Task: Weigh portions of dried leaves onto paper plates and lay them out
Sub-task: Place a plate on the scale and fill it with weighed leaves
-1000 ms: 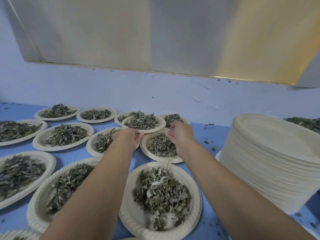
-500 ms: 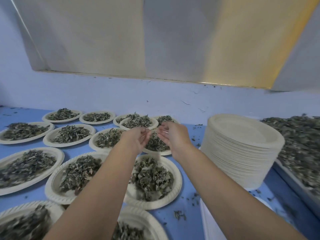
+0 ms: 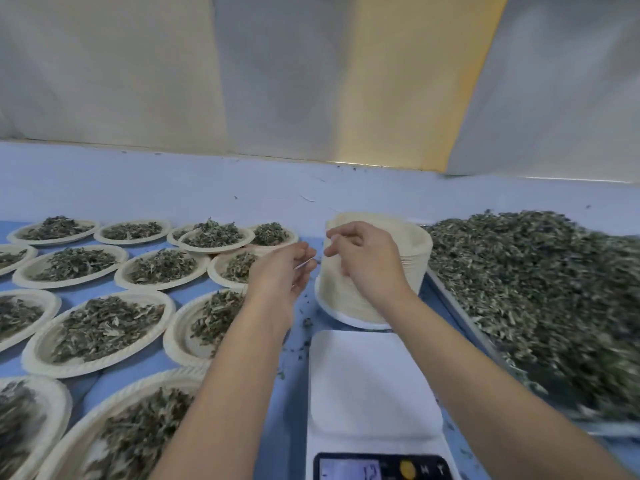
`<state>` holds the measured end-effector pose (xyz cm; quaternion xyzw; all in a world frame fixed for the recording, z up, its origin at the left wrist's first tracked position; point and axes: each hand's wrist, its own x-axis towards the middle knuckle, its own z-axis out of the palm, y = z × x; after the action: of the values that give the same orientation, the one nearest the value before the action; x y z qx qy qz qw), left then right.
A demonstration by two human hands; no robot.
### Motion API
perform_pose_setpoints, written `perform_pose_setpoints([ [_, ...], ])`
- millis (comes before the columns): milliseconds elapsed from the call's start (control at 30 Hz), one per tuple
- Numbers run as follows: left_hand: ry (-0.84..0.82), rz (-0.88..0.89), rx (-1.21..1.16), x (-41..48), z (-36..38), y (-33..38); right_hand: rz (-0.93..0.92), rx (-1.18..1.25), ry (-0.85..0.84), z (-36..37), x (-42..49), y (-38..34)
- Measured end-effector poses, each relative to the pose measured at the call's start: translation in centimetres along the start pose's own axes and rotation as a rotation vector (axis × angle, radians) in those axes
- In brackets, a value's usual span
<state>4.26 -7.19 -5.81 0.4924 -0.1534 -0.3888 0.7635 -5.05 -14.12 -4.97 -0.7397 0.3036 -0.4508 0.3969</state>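
Filled plate (image 3: 247,239) released; right hand (image 3: 363,261), loosely curled and empty, reaches the paper plate stack (image 3: 417,247); left hand (image 3: 280,271) possibly pinches a stalk.

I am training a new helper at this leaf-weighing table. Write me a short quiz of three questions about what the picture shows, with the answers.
1. True or false: an empty plate already lies on the scale platform.
2. Where does the stack of empty plates stand? A) behind the scale platform, between the filled plates and the pile of loose leaves; B) on top of that pile; C) left of all the filled plates.
3. Fill in: the ___ hand is in front of the stack.
Key: 1 false, the platform is bare. 2 A. 3 right: the right hand.
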Motion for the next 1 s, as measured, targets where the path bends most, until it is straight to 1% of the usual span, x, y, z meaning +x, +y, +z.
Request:
perform_pose_setpoints([
  [67, 0.01, -0.021, -0.014, -0.5, 0.6, -0.6, -0.126, -0.171, 0.097, -1.7, -0.1, 0.6],
  [167, 0.003, -0.076, -0.036, -1.0, 1.3, -1.4, -0.247, -0.445, 0.223, -3.7, -0.3, 1.3],
  [233, -0.029, -0.109, -0.056, -1.3, 1.8, -1.6, -0.308, -0.68, 0.225, -4.6, -0.4, 1.8],
  [267, -0.041, -0.114, -0.061, -1.4, 2.0, -1.8, -0.339, -0.744, 0.197, -4.9, -0.3, 1.9],
  [400, -0.052, -0.11, -0.058, -1.6, 2.4, -2.1, -0.397, -0.771, 0.078, -5.3, -0.4, 2.1],
  [600, -0.07, -0.136, -0.084, -1.7, 2.4, -2.2, -0.383, -0.806, -0.003, -5.2, -0.4, 2.1],
  [900, -0.073, -0.152, -0.087, -1.8, 2.7, -2.4, -0.442, -0.906, -0.054, -5.2, -0.1, 2.4],
  [1000, -0.077, -0.158, -0.091, -1.8, 2.8, -2.5, -0.482, -0.846, -0.05, -5.0, -0.1, 2.5],
])
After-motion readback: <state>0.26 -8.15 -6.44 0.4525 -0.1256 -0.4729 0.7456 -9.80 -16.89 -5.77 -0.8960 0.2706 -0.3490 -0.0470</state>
